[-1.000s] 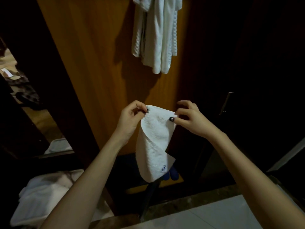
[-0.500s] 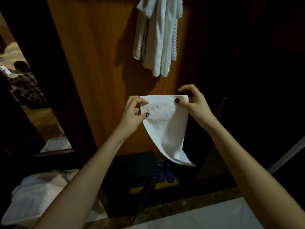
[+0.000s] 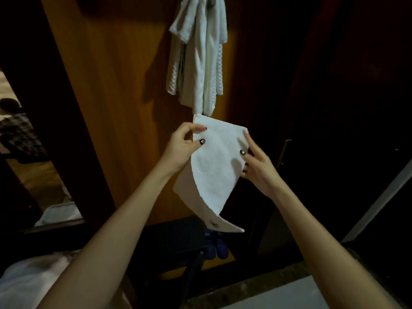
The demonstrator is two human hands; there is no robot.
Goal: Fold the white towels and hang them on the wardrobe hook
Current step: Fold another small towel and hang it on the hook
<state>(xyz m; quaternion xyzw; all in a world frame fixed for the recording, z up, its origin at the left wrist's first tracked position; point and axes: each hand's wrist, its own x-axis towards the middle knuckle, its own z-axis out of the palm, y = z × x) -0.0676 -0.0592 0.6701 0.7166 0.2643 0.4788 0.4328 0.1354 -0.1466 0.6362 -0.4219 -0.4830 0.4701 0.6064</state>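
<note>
A small white towel point(image 3: 213, 166), folded over, hangs in the air in front of the wooden wardrobe door point(image 3: 116, 97). My left hand point(image 3: 181, 148) pinches its upper left edge between thumb and fingers. My right hand point(image 3: 256, 165) holds its right edge, thumb on the front and fingers behind the cloth. Its lower corner droops to the right. Several white towels point(image 3: 198, 56) hang bunched from the top of the door, just above the held towel; the hook itself is hidden by them.
A dark stool point(image 3: 176, 244) stands below the towel, with blue slippers point(image 3: 217, 245) beside it. White linen point(image 3: 29, 284) is heaped at the lower left. A white surface point(image 3: 285, 296) lies at the bottom right. A dark door with a metal handle point(image 3: 283, 152) is to the right.
Both hands have lifted the towel closer to the hanging towels. The right hand has slid from the top corner down the right edge, and the towel has tilted and folded over.
</note>
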